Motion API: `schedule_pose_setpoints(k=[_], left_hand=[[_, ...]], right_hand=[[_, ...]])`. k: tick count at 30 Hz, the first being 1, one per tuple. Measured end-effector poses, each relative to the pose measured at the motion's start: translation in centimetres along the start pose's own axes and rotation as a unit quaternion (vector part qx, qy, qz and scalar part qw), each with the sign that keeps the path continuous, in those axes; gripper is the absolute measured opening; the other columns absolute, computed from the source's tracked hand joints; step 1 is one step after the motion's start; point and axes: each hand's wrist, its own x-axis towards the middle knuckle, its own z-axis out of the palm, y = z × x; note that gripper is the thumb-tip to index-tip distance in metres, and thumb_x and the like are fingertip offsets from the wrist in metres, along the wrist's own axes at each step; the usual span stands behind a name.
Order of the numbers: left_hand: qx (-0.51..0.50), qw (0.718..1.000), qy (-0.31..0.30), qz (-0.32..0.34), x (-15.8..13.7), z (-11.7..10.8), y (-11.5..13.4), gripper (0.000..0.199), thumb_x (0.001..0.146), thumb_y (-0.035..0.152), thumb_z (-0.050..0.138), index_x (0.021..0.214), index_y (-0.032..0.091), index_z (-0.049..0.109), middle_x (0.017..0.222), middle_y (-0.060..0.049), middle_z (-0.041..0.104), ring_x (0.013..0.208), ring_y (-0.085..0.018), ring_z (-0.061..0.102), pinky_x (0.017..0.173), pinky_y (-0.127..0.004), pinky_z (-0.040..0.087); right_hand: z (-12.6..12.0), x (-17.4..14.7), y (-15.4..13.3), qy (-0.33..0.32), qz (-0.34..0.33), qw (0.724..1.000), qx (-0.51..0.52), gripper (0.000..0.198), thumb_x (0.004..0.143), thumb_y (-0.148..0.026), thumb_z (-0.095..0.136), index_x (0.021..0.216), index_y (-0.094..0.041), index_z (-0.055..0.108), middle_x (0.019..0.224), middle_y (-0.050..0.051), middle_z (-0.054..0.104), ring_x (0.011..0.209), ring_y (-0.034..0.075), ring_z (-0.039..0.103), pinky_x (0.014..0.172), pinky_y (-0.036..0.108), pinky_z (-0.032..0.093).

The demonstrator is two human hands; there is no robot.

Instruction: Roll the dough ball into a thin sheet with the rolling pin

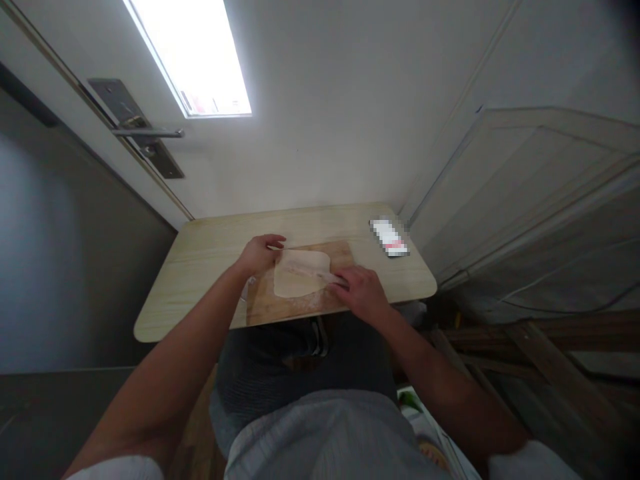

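A flat, pale sheet of dough [295, 285] lies on a wooden board [263, 300], with flour dusted near its lower edge. Across the dough runs a thin rolling pin [324, 274], slanting and partly blurred. My right hand [364, 291] is closed around the pin's right end. At the dough's upper left corner is my left hand [259, 255], its fingers stretched out and slightly apart. Whether those fingers touch the dough or the pin's far end, I cannot tell. Some clear, crumpled material [247, 288] shows beside the board's left edge.
The board rests on a small light wood table [200, 267] set against a white door with a metal handle [150, 133]. A phone [389, 237] with a blurred-out screen lies at the back right. Wooden planks [540, 353] stand low on the right.
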Motion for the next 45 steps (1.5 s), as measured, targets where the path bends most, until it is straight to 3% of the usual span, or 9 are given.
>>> schedule_pose_setpoints(k=[2,4,9,13,17,24,31,37,45], left_hand=[[0.051,0.994,0.090,0.020,-0.5,0.0,-0.1,0.040,0.078,0.027,0.062,0.115,0.016,0.073,0.105,-0.010,0.076,0.084,-0.020,0.070,0.078,-0.032,0.055],[0.081,0.986,0.135,0.052,-1.0,0.5,0.3,0.034,0.086,0.033,0.058,0.112,0.017,0.074,0.103,-0.010,0.076,0.091,-0.022,0.070,0.087,-0.034,0.054],[0.162,0.974,0.074,0.143,-1.6,4.1,2.0,0.038,0.096,0.040,0.049,0.117,0.018,0.072,0.122,-0.010,0.072,0.115,-0.023,0.064,0.104,-0.036,0.046],[0.265,0.953,0.065,0.133,-1.4,6.4,2.6,0.045,0.100,0.044,0.042,0.125,0.018,0.067,0.133,-0.012,0.066,0.125,-0.029,0.057,0.109,-0.048,0.040],[0.316,0.938,0.054,0.129,-1.6,7.1,2.9,0.047,0.102,0.048,0.033,0.132,0.025,0.061,0.141,-0.011,0.060,0.132,-0.033,0.050,0.111,-0.062,0.033],[0.336,0.933,0.083,0.100,-3.3,7.8,2.9,0.053,0.103,0.047,0.026,0.144,0.022,0.049,0.150,-0.012,0.052,0.135,-0.032,0.047,0.108,-0.055,0.039],[0.349,0.924,0.135,0.081,-8.1,9.5,3.4,0.058,0.104,0.047,0.022,0.150,0.020,0.043,0.160,-0.012,0.040,0.146,-0.033,0.035,0.116,-0.057,0.029],[0.343,0.926,0.123,0.101,-11.4,10.6,3.3,0.056,0.104,0.047,0.026,0.152,0.026,0.042,0.163,-0.006,0.035,0.152,-0.029,0.024,0.122,-0.058,0.017],[0.324,0.938,0.101,0.077,-7.2,9.2,3.2,0.056,0.102,0.050,0.027,0.153,0.030,0.040,0.161,-0.009,0.039,0.149,-0.035,0.030,0.118,-0.065,0.020]], right_hand=[[0.2,0.7,-0.4,-0.007,-0.012,1.000,-0.012,0.029,0.092,-0.043,0.066,0.112,-0.023,0.071,0.111,0.007,0.074,0.105,0.025,0.063,0.091,0.037,0.041],[0.5,1.3,-0.8,-0.006,-0.019,1.000,-0.024,0.027,0.092,-0.042,0.065,0.112,-0.024,0.071,0.113,0.006,0.074,0.107,0.025,0.062,0.092,0.038,0.041],[1.1,2.7,-1.1,-0.002,-0.025,0.999,-0.040,0.027,0.091,-0.042,0.066,0.114,-0.028,0.072,0.114,0.004,0.073,0.109,0.025,0.061,0.092,0.038,0.041],[1.4,2.6,-0.8,0.023,-0.021,0.998,-0.049,0.030,0.093,-0.047,0.063,0.115,-0.029,0.071,0.114,0.005,0.072,0.111,0.026,0.059,0.091,0.038,0.041],[1.8,1.8,0.1,0.058,-0.001,0.996,-0.060,0.041,0.093,-0.057,0.060,0.118,-0.026,0.069,0.119,0.007,0.071,0.112,0.027,0.058,0.095,0.041,0.039],[2.7,1.7,1.1,0.084,0.001,0.993,-0.078,0.055,0.097,-0.064,0.047,0.131,-0.024,0.061,0.138,0.011,0.062,0.127,0.031,0.049,0.110,0.050,0.029],[3.3,-0.1,0.8,0.098,0.014,0.992,-0.072,0.055,0.101,-0.059,0.040,0.140,-0.023,0.052,0.147,0.012,0.055,0.139,0.031,0.043,0.116,0.060,0.020],[3.5,-3.2,0.4,0.102,0.026,0.993,-0.062,0.062,0.101,-0.060,0.039,0.148,-0.021,0.043,0.154,0.014,0.047,0.147,0.031,0.034,0.118,0.062,0.018],[3.7,0.2,0.6,0.098,0.033,0.993,-0.054,0.057,0.101,-0.057,0.042,0.145,-0.022,0.048,0.153,0.013,0.048,0.146,0.032,0.034,0.118,0.065,0.015]])
